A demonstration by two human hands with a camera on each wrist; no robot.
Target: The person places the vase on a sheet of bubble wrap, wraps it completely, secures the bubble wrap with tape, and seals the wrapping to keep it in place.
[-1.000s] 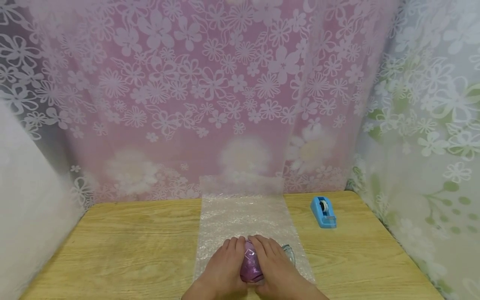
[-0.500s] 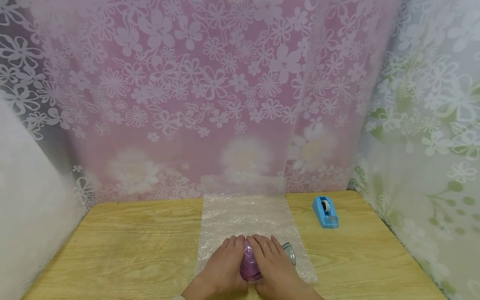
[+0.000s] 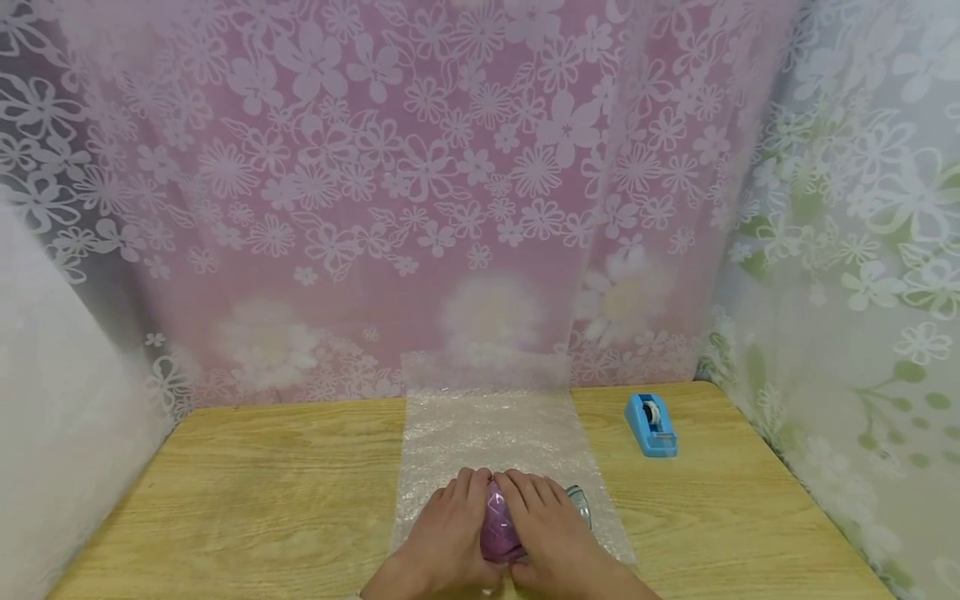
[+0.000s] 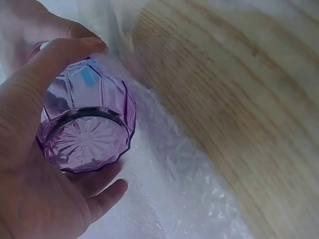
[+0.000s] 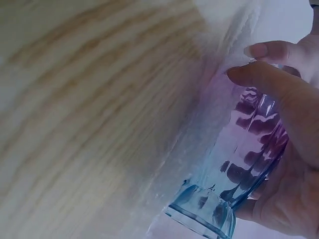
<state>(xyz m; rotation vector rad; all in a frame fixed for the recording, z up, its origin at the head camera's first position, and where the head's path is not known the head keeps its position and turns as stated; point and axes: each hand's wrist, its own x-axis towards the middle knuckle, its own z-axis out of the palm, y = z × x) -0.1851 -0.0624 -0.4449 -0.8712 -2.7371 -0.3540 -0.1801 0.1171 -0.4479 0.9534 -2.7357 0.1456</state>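
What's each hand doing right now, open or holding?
Left hand: holding the glass vessel around its purple end.
Right hand: holding the same vessel, its blue end sticking out past the hand.

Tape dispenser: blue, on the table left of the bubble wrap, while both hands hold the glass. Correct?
Wrong side: the head view shows the tape dispenser right of the bubble wrap, on the table; left hand and right hand hold the glass.

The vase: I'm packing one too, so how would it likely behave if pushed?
Lying on its side, the vase would probably roll on its rounded body, though its facets might make that uneven. Its transparent, glassy walls suggest it is stiff and likely fragile.
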